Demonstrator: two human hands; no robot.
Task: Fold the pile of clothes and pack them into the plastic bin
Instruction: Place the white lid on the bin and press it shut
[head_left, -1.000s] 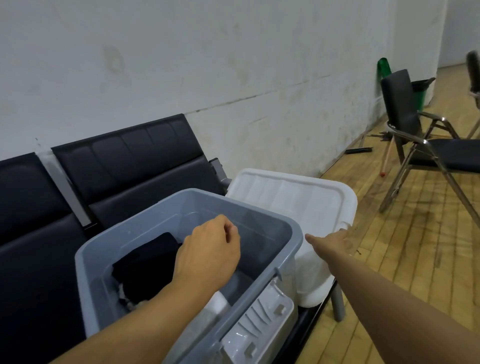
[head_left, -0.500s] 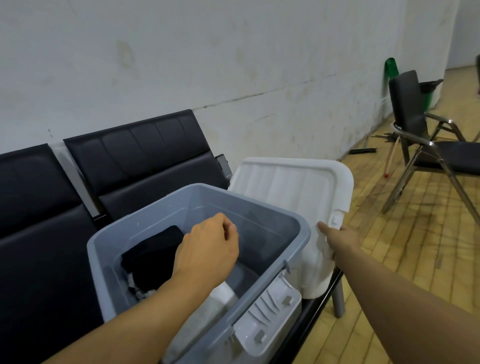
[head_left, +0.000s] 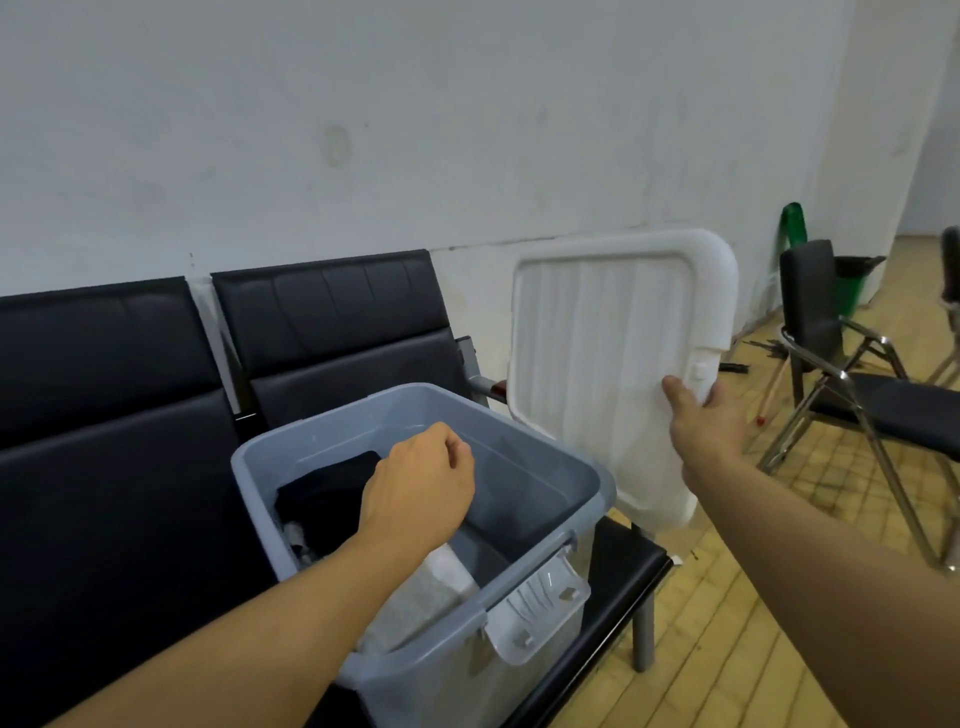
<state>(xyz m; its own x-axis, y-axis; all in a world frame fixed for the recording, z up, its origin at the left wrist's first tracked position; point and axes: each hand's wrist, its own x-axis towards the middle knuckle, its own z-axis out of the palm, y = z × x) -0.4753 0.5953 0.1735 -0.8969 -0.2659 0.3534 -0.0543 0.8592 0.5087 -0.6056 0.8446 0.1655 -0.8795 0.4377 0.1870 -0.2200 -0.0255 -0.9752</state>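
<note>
I see the grey bin sitting on the black bench, open at the top. Inside the bin, a dark folded garment lies toward its far-left corner, and a pale one lies against the near wall.

My left hand hovers over the bin's opening with its fingers curled into a loose fist; I see nothing held in it. The dark garment is just beyond and below the knuckles, partly hidden by the hand, and I cannot tell whether the fingers touch it.

My right hand is right of the bin and above its rim, gripping the white lid at its right edge. The thumb lies on the lid's ribbed face, and the fingers wrap behind the edge, out of sight. The lid stands nearly upright, its lower corner hanging just beside the bin's right rim.

A white latch hangs off the bin's near wall. Farther right of the bin, a black chair stands on the wooden floor.
</note>
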